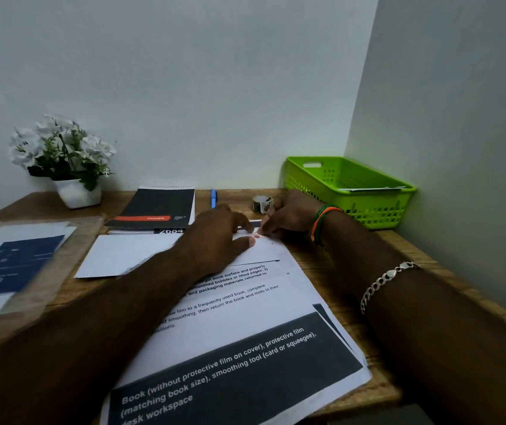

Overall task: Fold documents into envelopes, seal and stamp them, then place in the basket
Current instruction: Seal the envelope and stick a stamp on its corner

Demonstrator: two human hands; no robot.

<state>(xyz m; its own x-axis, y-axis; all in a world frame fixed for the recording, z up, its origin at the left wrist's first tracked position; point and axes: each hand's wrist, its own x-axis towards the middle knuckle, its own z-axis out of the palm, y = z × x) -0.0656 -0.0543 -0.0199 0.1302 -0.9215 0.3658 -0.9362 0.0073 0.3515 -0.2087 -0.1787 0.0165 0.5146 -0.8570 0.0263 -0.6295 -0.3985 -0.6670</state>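
Far left on the worktop [61, 289]: a clear sleeve of printed sheets [15, 259], blurred, can't read them. Behind it a white pot of flowers [61, 157] against the wall. Next, a blank white envelope [129, 254] lying flat, w/ a black notebook [156, 208] just behind it and a blue pen [213, 198] near the wall. My left hand [218, 237] lies palm-down on the top edge of the document [245, 302], thumb pressing, holding nothing. My right hand [288, 217] meets it fingertip to fingertip, fingers curled narrow on the same edge; can't tell if it's pinching paper or a bit of tape. I'd say I'm at the folding step, early on. Next move prob needs the edge brought over square and creased, then into the envelope. Tape roll [263, 204] sits just behind my right hand. Green basket [377, 207] in the far right corner, something flat and white already in it. Wood top, plain pale walls, dim light.
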